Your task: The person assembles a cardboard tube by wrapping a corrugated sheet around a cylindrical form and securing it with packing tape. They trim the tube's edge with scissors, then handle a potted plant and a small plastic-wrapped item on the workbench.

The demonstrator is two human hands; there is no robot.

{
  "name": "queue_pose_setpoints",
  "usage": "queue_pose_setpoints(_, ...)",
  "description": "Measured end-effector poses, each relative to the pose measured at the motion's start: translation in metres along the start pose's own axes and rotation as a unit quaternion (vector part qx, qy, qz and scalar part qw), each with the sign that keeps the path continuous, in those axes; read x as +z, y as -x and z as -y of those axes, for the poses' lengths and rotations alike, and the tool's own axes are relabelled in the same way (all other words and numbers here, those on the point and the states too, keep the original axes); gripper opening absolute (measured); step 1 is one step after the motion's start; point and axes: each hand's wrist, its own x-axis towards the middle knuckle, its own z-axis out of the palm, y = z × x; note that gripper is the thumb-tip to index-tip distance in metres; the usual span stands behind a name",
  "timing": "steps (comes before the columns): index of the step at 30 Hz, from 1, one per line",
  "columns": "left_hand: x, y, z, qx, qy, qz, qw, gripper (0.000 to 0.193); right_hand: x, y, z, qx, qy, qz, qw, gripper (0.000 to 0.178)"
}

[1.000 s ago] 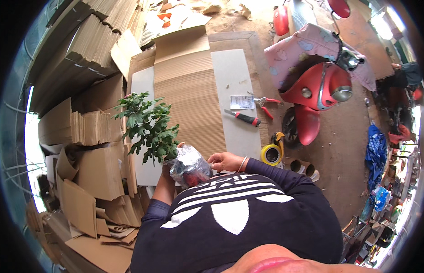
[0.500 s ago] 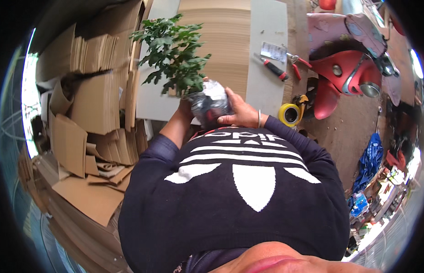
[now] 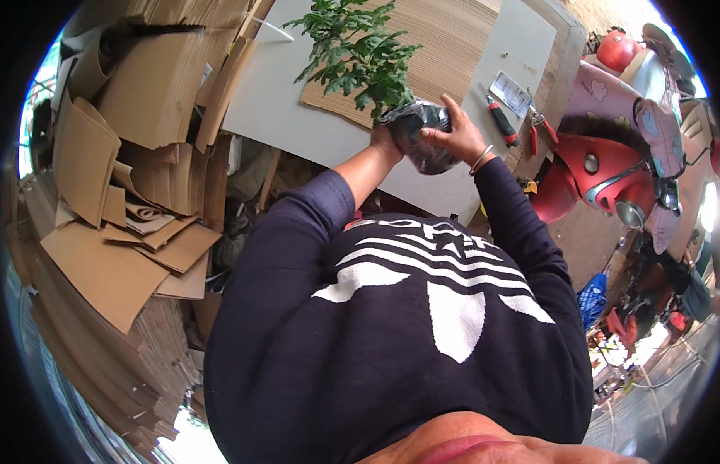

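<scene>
Between my two hands is a potted plant, its root end wrapped in shiny clear plastic film over a dark pot [image 3: 423, 143]. Lobed green leaves [image 3: 360, 62] lean away from me over the table, tilted to the far left. My left hand [image 3: 386, 142] grips the wrapped pot from its left side, with the fingers partly hidden behind it. On the other side my right hand [image 3: 459, 136], with a bangle at the wrist, is closed around the pot, thumb across the film.
Corrugated cardboard [image 3: 445, 46] lies on the pale table [image 3: 298, 116]. To the right are a printed card [image 3: 511, 94], a red-and-black handled tool [image 3: 501, 122] and red-handled pliers [image 3: 541, 130]. A red scooter [image 3: 600, 174] stands beyond. Folded cardboard [image 3: 105, 255] is piled at left.
The plant and both hands have moved away from my body, further over the table. The pot is turned, showing more dark film. The whole view has shifted and tilted.
</scene>
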Motion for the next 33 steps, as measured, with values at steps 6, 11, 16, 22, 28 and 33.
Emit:
queue_pose_setpoints(6, 0.008, -0.031, 0.03, -0.011, 0.046, -0.045, 0.998, 0.048, -0.009, -0.037, -0.025, 0.04, 0.064, 0.026, 0.997, 0.112)
queue_pose_setpoints(11, 0.003, -0.04, 0.041, -0.035, 0.047, -0.061, 0.996, 0.047, 0.004, -0.055, -0.048, 0.061, 0.053, 0.042, 0.996, 0.117)
queue_pose_setpoints(16, 0.002, -0.006, 0.027, -0.125, -0.118, -0.11, 0.979, 0.031, 0.009, -0.057, -0.07, 0.051, -0.001, -0.013, 0.999, 0.117)
queue_pose_setpoints(22, 0.018, 0.051, 0.007, 0.253, -0.639, 0.065, 0.723, 0.035, 0.022, -0.049, -0.061, 0.005, 0.091, -0.039, 0.995, 0.086)
queue_pose_setpoints(28, 0.042, 0.036, -0.018, 0.223, -0.843, 0.115, 0.475, 0.057, -0.074, 0.019, 0.07, -0.041, -0.587, -0.014, 0.808, 0.051)
queue_pose_setpoints(33, 0.014, 0.041, -0.025, 0.345, -0.82, 0.169, 0.423, 0.05, -0.17, 0.122, 0.204, -0.28, -0.672, 0.033, 0.685, 0.068)
